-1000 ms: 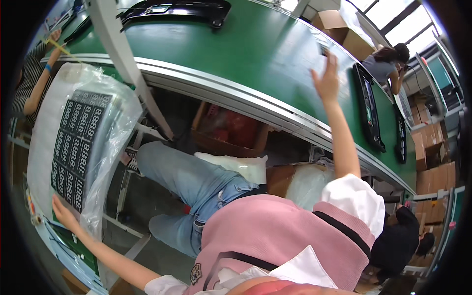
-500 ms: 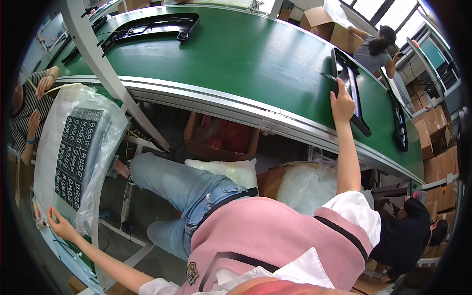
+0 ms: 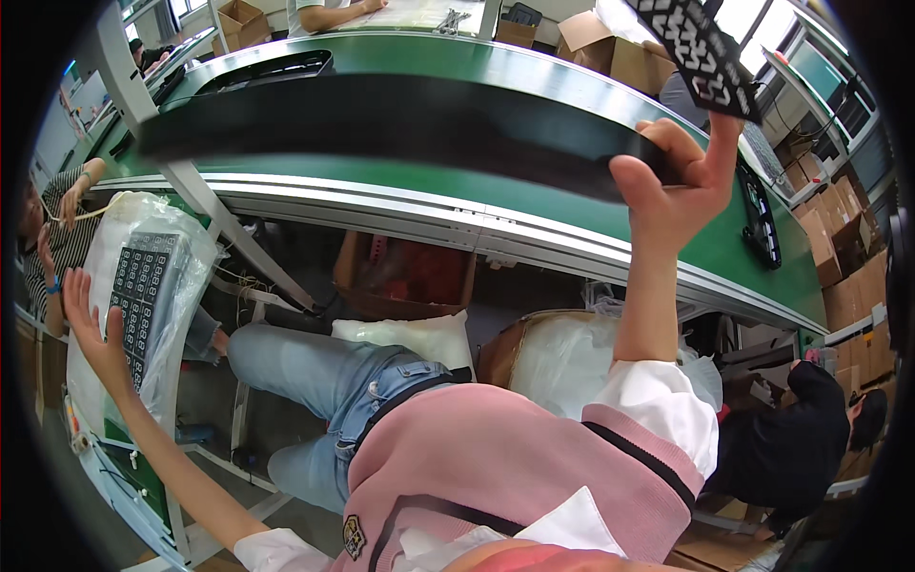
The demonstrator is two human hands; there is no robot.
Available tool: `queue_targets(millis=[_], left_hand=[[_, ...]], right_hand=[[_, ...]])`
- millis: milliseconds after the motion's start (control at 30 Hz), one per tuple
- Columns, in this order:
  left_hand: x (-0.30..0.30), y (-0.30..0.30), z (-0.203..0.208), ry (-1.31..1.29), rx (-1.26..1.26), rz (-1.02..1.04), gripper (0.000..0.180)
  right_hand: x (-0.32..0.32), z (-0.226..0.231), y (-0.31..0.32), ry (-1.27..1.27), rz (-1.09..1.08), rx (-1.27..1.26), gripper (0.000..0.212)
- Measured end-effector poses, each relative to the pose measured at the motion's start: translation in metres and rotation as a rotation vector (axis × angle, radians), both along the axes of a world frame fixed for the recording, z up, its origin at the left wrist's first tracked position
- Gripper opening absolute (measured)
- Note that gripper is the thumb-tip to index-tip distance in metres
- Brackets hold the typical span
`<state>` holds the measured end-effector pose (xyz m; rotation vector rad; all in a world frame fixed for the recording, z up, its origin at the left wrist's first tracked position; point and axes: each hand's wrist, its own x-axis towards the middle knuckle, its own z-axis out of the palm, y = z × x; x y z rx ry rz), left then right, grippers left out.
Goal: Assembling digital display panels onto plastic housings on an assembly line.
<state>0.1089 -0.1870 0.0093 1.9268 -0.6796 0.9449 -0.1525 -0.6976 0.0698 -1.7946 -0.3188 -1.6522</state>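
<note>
My right hand (image 3: 677, 181) is raised over the green bench. Thumb and bent fingers close on the right end of a long black plastic housing (image 3: 381, 119), which stretches leftward across the view, smeared by motion. Against the raised index finger of the same hand rests a black digit display panel (image 3: 701, 57) with white segments; how it is held is unclear. My left hand (image 3: 95, 334) is open, fingers spread, by the near left edge of a stack of similar display panels (image 3: 138, 296). A clear plastic bag (image 3: 195, 276) lies around that stack.
The green bench (image 3: 534, 76) carries another black housing (image 3: 758, 224) at right and one at far left. A white post (image 3: 205, 195) rises at left. A co-worker's hands (image 3: 67, 200) are beside the bag. Cardboard boxes (image 3: 610, 57) stand beyond the bench.
The black housing has risen off the bench in my right hand and swung across to the left. A display panel now shows at that hand. My left hand has moved up beside the stack, fingers spreading.
</note>
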Motion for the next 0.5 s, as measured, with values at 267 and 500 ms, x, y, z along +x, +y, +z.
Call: queue_targets(millis=[267,500], left_hand=[[-0.084,0.108,0.0,0.095,-0.267,-0.327,0.092],[-0.15,0.188,-0.051,0.405,-0.483,0.718,0.062]], right_hand=[[0.104,0.007,0.05,0.464,1.16,0.257,0.066],[0.282,-0.015,0.202,0.856,1.155,0.159,0.105]])
